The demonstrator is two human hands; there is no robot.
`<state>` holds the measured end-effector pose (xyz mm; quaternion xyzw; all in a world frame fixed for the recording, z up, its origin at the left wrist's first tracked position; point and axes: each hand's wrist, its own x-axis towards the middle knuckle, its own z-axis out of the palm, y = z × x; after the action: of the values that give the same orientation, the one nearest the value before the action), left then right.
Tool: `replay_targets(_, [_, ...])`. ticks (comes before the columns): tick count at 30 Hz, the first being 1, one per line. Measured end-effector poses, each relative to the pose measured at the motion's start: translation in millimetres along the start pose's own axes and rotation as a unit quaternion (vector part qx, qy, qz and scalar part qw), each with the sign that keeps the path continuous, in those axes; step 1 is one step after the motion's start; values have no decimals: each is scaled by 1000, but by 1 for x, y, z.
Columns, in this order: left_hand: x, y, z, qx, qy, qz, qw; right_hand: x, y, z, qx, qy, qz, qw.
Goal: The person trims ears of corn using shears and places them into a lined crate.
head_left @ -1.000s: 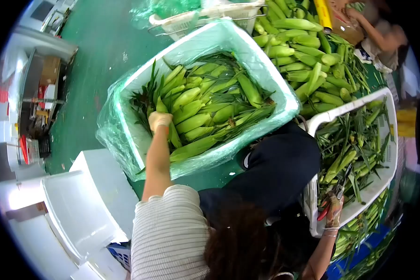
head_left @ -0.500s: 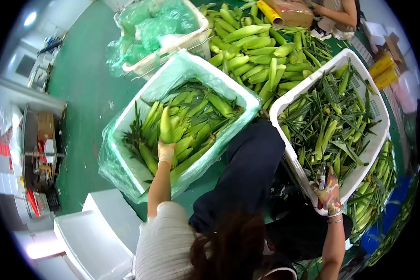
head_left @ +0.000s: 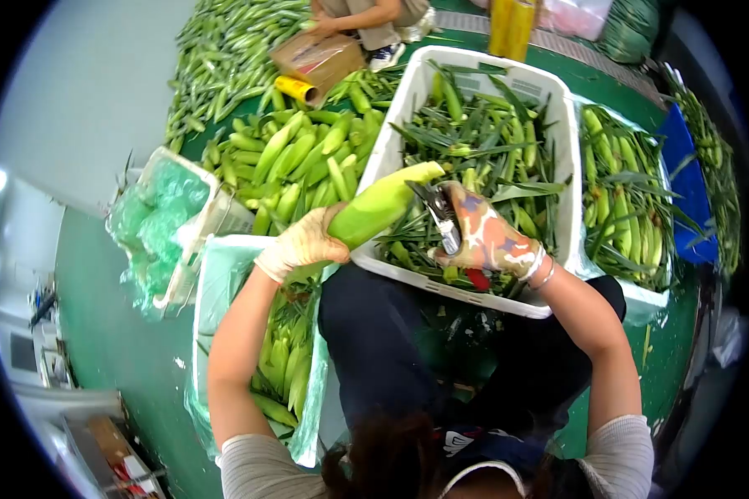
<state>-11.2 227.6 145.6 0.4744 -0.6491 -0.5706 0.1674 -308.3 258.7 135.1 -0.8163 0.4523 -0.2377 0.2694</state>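
1 ear (head_left: 374,208) at the pruners (head_left: 447,229), many more in the bin (head_left: 218,283)

At the left, the bin holds leafy ears (head_left: 287,358) in their husks; these look like work left to do. Next to it, a heap (head_left: 295,154) of ears with few long leaves looks like work done. The left hand (head_left: 304,245), gloved, has its fingers wrapped around the near end of the ear, which slants up to the right, green in its husk, to a pale far end. The pruners stand at that far end; whether the blades bite or only lie beside it I cannot tell, so I judge this ear unfinished. The right hand (head_left: 487,233), in a patterned glove, is closed around the pruners. Below, the basket (head_left: 508,304) is piled with leaves (head_left: 474,150) and scraps.

Around this, again from the left: a crate (head_left: 200,208) with green plastic (head_left: 162,195) in it, a yellow roll (head_left: 298,89), a carton (head_left: 320,62) and a co-worker's hand (head_left: 324,23) by it; past the basket, a box (head_left: 641,287) of leafy ears and a blue sheet (head_left: 682,195). The left forearm hides part of the bin, and long leaves close under the blades might get in their way
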Motion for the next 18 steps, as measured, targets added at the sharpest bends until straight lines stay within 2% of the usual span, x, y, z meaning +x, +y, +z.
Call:
replay_targets(1, [5,15,5,-13,-19,-14,1000,-2,2,-5,13,-27,35,999])
replay_targets(3, [24,23,-3,85,-58,-5,995,-12,16,-2,-28,14,66,997])
replay_targets(4, [26,34,-4,84,-53,-15,995,-16,28,4,2,2,149,989])
replay_targets(5, [29,46,-6,86,-48,-24,995,-25,41,4,51,15,130,990])
replay_targets(6, [39,54,-12,150,-61,-15,987,-31,52,1,122,-2,202,972])
replay_targets(7, [50,52,-15,265,-11,-1,964,-34,56,-3,192,-20,271,943])
replay_targets(8, [63,53,-21,373,-61,2,926,-34,57,-7,296,9,291,910])
replay_targets(9, [69,77,-13,476,-109,5,872,-31,62,-8,182,55,230,954])
replay_targets(10, [74,92,0,532,-141,57,833,-25,59,-13,138,51,156,977])
replay_targets(11, [79,110,17,567,-162,46,807,-18,53,-15,94,45,81,991])
replay_targets(12, [85,121,34,593,-166,93,783,-19,46,-11,176,82,79,978])
replay_targets(13, [90,132,47,620,-169,140,753,-17,45,-10,199,45,87,975])
replay_targets(15, [90,145,71,702,27,316,638,-23,48,-5,283,75,108,950])
replay_targets(16, [75,151,83,592,218,410,659,-28,46,1,370,138,174,902])
replay_targets(17, [83,126,80,437,345,486,674,-31,52,4,435,162,172,869])
replay_targets(18, [89,103,87,358,389,409,744,-34,52,2,425,182,171,870])
